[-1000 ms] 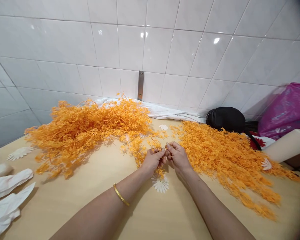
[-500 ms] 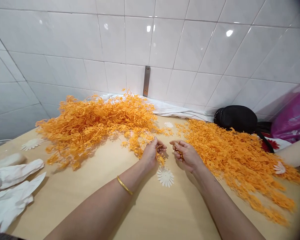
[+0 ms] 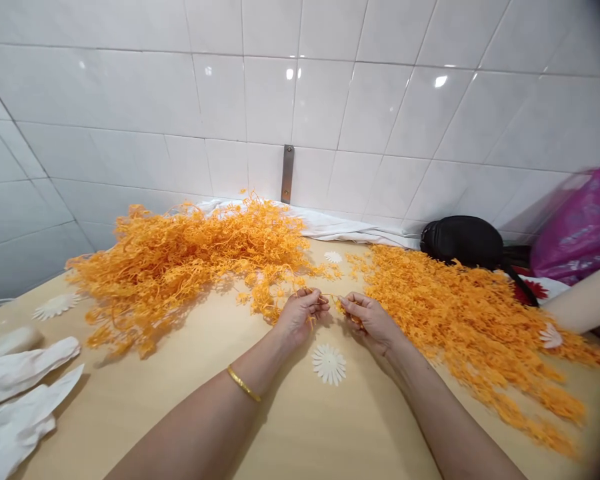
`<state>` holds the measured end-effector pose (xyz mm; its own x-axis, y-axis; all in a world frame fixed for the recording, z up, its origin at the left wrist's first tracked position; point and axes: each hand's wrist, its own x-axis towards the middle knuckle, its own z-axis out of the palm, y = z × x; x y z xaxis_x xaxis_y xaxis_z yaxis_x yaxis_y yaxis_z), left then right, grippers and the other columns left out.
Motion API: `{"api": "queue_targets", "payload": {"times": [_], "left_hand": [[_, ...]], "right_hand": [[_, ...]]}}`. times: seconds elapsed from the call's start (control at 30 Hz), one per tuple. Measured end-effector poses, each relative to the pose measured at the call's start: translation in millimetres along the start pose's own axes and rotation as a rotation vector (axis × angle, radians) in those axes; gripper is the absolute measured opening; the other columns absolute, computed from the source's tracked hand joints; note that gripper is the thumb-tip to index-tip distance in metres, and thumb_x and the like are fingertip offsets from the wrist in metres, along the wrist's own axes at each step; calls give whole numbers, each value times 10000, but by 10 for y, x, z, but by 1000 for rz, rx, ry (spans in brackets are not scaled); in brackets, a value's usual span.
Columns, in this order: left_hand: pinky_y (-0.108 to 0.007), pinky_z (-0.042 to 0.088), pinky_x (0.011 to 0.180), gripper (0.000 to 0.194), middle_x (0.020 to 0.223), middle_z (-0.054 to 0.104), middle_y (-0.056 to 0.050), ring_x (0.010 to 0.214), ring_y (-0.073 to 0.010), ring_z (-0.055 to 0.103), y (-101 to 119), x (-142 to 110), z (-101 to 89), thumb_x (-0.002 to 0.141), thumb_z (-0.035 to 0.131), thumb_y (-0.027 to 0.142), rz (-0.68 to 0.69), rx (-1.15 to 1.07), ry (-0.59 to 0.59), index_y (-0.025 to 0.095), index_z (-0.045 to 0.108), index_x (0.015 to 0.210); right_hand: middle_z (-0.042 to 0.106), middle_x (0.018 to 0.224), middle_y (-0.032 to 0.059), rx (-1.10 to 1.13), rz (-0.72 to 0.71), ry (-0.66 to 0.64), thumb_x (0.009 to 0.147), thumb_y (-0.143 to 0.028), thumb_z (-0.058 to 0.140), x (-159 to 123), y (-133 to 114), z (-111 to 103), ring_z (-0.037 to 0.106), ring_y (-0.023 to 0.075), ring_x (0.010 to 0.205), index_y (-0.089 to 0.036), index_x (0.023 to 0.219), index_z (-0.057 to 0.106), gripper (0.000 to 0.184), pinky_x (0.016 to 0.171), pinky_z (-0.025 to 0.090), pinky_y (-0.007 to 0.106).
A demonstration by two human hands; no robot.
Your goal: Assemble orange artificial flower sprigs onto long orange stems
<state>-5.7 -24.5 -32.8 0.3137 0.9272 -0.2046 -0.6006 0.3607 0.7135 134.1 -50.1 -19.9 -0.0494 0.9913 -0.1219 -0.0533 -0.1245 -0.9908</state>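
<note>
Left hand [image 3: 300, 317] and right hand [image 3: 373, 323] slightly apart, each pinched on thin orange strand [image 3: 332, 296] spanning gap; white flower [image 3: 329, 365] flat on table [image 3: 325, 433], orange bunch [image 3: 190, 250] left, orange sprays [image 3: 445, 313] right

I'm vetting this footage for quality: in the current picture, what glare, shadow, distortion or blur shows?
Head view: glare spots dot the tiled wall; tile lines splay towards the edges; soft shadows fall on the table beside both forearms; the right-side corners darken. Head view again: the orange stem between left hand and right hand is too fine to judge for blur.
</note>
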Motion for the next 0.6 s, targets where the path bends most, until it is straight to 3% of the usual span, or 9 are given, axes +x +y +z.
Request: {"api": "queue_targets", "payload": {"times": [0.13, 0.33, 0.6], "left_hand": [[-213, 396, 529, 172, 562, 557, -13, 502, -90, 532, -3, -15, -15, 636, 655, 207, 9, 50, -122, 127, 505, 664], [-187, 299, 409, 261, 470, 529, 4, 434, -97, 510, -53, -39, -1, 579, 684, 228, 59, 220, -93, 147, 437, 564], [-189, 311, 438, 100, 485, 532, 3, 426, -83, 495, -66, -45, -5, 630, 588, 135, 75, 275, -119, 141, 502, 680]], "right_hand": [[340, 435, -97, 69, 25, 39, 555, -392, 687, 27, 19, -65, 251, 23, 350, -187, 582, 376, 374, 367, 87, 185], [413, 434, -84, -85, -95, -29, 557, -263, 696, -47, -37, 9, 294, 30, 379, -180, 647, 471, 257, 377, 160, 179], [399, 524, -77, 154, 6, 14, 556, -377, 689, 45, -11, -160, 261, -2, 348, -167, 629, 436, 336, 359, 71, 184]]}}
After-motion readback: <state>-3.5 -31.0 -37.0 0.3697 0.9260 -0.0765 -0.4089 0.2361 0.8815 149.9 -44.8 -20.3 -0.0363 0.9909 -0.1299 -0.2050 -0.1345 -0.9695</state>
